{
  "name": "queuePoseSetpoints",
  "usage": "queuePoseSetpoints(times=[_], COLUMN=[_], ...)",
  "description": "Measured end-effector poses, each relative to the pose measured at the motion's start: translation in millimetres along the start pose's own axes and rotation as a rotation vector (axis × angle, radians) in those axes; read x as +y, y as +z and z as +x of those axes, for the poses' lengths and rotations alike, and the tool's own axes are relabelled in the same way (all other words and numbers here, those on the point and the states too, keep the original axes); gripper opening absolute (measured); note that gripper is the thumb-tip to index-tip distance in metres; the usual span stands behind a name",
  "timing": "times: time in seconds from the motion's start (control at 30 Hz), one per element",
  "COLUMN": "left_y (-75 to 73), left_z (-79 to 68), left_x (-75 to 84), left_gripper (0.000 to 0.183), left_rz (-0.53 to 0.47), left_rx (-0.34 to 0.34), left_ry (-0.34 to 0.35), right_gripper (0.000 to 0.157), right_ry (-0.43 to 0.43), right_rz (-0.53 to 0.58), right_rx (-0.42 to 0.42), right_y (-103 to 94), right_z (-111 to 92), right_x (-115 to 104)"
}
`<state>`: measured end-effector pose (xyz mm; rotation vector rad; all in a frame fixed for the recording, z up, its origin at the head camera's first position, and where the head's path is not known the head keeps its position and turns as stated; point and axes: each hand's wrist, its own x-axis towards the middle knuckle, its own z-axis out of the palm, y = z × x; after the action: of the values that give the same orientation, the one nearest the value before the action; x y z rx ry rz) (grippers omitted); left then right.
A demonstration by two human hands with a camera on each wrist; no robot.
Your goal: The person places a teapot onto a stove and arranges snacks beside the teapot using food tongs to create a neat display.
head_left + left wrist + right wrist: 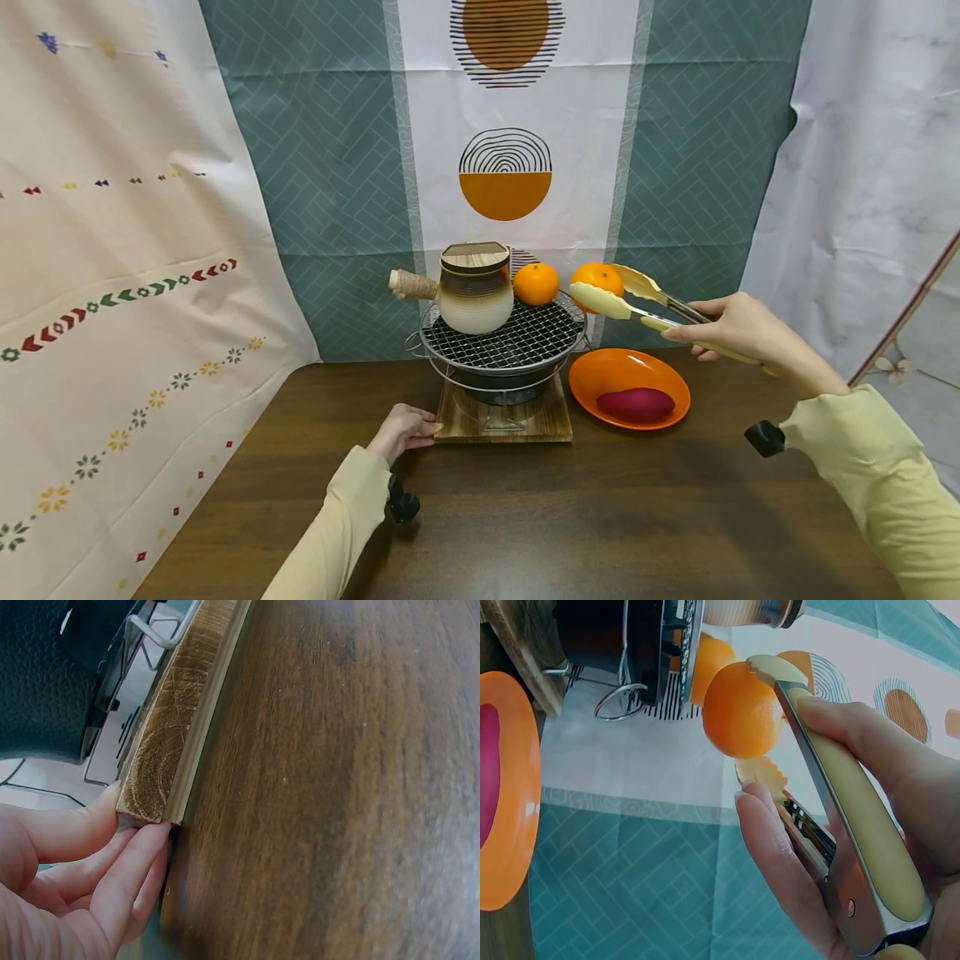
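Observation:
In the head view my right hand holds kitchen tongs with pale scalloped tips. An orange sits between those tips, overlapping the right rim of the round grill. The right wrist view shows my thumb along the tongs' pale handle and fingers on the opposite arm. My left hand pinches the front left corner of the wooden board under the grill. On the mesh stand a lidded clay pot at left and a second orange behind it to the right.
Right of the board, an orange plate bears a purple sweet potato. The pot's rope-wrapped handle sticks out left past the grill. A patterned cloth hangs behind the brown table, with more cloths at both sides.

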<state>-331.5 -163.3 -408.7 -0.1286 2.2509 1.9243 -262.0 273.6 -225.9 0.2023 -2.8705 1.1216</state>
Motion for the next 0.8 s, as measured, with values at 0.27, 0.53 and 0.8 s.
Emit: queuePoseSetpoints(times=[0.27, 0.53, 0.8], left_y=[-0.4, 0.0, -0.6], left_z=[0.1, 1.3, 0.2], left_x=[-2.4, -2.9, 0.4], left_gripper=[0.025, 0.024, 0.025], left_rz=[-0.005, -0.003, -0.005], left_rx=[-0.005, -0.005, -0.008], left_ry=[0.006, 0.004, -0.015], right_gripper=[0.091, 0.091, 0.092], right_ry=[-0.014, -0.012, -0.021], right_rz=[0.013, 0.017, 0.012], right_rx=[-0.019, -0.035, -0.045], right_y=[4.3, 6.6, 6.1], right_z=[1, 0, 0], right_x=[-6, -9, -14])
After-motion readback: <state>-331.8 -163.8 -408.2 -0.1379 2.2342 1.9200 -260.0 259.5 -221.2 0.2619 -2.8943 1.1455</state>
